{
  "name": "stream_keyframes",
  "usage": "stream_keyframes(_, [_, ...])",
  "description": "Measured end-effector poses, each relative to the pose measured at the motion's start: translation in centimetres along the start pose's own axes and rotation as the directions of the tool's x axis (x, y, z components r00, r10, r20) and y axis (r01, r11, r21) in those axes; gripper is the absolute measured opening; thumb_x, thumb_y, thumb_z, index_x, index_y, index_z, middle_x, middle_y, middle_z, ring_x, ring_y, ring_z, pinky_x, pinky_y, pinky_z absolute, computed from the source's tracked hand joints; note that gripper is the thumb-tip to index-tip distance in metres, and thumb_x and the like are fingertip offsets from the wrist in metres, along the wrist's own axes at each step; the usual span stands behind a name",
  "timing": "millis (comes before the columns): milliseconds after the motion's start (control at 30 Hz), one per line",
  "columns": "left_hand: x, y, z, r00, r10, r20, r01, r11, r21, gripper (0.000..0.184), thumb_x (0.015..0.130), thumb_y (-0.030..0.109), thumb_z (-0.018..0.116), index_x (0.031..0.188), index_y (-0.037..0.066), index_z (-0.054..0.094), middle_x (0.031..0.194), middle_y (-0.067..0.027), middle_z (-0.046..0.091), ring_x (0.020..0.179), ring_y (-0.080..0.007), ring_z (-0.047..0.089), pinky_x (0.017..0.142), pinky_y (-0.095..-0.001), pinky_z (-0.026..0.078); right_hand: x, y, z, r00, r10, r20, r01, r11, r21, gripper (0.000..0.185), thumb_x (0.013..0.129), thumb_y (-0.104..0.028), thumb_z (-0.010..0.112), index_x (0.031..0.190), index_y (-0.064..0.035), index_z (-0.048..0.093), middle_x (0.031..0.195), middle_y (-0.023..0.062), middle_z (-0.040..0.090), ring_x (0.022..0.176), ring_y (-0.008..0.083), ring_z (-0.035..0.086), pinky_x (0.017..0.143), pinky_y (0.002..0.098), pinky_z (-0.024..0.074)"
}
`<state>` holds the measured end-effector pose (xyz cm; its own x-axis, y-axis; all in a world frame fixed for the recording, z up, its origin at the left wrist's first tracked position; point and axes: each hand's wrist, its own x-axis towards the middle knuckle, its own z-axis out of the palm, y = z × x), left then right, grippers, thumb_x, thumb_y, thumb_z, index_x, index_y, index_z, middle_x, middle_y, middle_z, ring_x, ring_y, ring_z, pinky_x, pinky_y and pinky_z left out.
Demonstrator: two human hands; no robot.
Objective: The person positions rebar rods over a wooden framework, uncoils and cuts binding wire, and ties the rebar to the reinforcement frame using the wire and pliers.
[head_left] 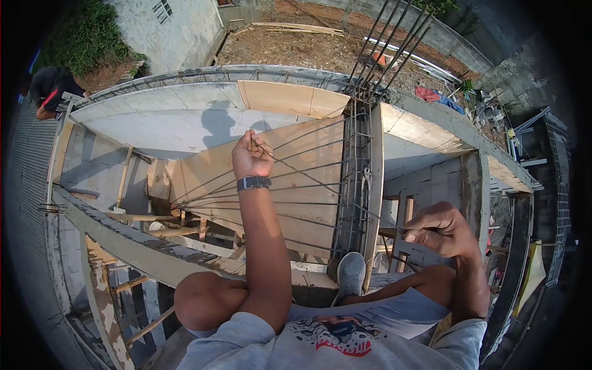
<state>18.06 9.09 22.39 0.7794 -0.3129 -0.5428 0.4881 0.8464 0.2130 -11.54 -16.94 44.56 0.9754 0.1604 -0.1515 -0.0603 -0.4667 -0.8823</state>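
Note:
My left hand point(253, 157), with a dark watch on its wrist, is raised and closed round the upper end of a thin steel rod point(302, 174). From there the rod slants down to the right, across the dark rebar cage point(354, 166). My right hand point(441, 231) is closed in a pinch, its fingertips in line with the rod's lower end. The plank beside the cage lies between them. Several other steel rods point(290, 202) fan out from the cage to the left over a sloping plywood panel point(265, 179).
Vertical rebar point(394, 43) sticks up beyond the cage. My shoe point(351, 274) rests near the cage's lower end. A concrete beam point(142, 237) runs along the left, with deep openings and timber props point(145, 327) below. Another person point(52, 92) bends at the far left.

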Motion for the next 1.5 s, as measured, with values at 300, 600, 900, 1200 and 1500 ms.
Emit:
stream_keyframes(300, [-0.1,-0.6,-0.3,0.893,0.395,-0.216,-0.373,0.918,0.138,0.01,0.097,0.016,0.058,0.094,0.008,0.062,0.069,0.0017,0.059,0.053,-0.0089,0.051,0.047,-0.0229,0.04,2.0,1.3,1.5,0.967,0.253,-0.038,-0.251,0.913,-0.322,0.001,0.085,-0.004,0.065,0.085,-0.0042,0.064,0.073,0.0127,0.066,0.068,0.0347,0.063,0.062,0.0395,0.0478])
stream_keyframes(600, [1.0,0.4,0.2,0.63,0.669,-0.394,-0.71,0.702,0.057,0.011,0.097,0.013,0.056,0.093,0.003,0.056,0.07,-0.0006,0.049,0.048,-0.0074,0.041,0.04,-0.0231,0.034,3.0,2.0,6.4,0.902,0.376,0.214,-0.424,0.867,0.264,0.021,0.099,-0.02,0.06,0.088,-0.003,0.056,0.063,-0.0005,0.052,0.046,0.0048,0.043,0.054,0.0246,0.0455])
stream_keyframes(900, [-0.1,1.3,-0.2,0.671,0.677,-0.303,-0.684,0.722,0.099,0.019,0.1,0.024,0.055,0.099,0.006,0.062,0.076,0.002,0.051,0.061,-0.0073,0.049,0.051,-0.0221,0.04,3.4,1.9,7.5,0.898,0.432,0.085,-0.438,0.859,0.265,0.025,0.098,-0.024,0.062,0.088,-0.0019,0.057,0.058,0.001,0.053,0.041,0.005,0.043,0.049,0.0247,0.0456])
stream_keyframes(1200, [-2.1,-2.5,0.8,0.848,0.529,-0.025,-0.515,0.835,0.194,0.028,0.098,0.029,0.061,0.112,0.004,0.064,0.079,0.0026,0.059,0.064,-0.0078,0.054,0.056,-0.0234,0.043,4.6,3.4,3.9,0.894,0.443,0.069,-0.431,0.807,0.405,0.027,0.101,-0.026,0.058,0.089,-0.0019,0.06,0.059,-0.0002,0.052,0.043,0.0055,0.043,0.058,0.0254,0.0501])
stream_keyframes(1500, [-2.4,-0.8,1.2,0.653,0.753,-0.076,-0.672,0.623,0.401,0.023,0.101,0.021,0.055,0.107,0.001,0.065,0.072,0.0005,0.054,0.055,-0.0061,0.047,0.046,-0.0191,0.037,5.0,0.0,7.0,0.828,0.435,0.355,-0.518,0.835,0.186,0.027,0.103,-0.027,0.053,0.087,-0.0056,0.052,0.06,-0.0008,0.043,0.05,0.0081,0.041,0.05,0.0315,0.0379])
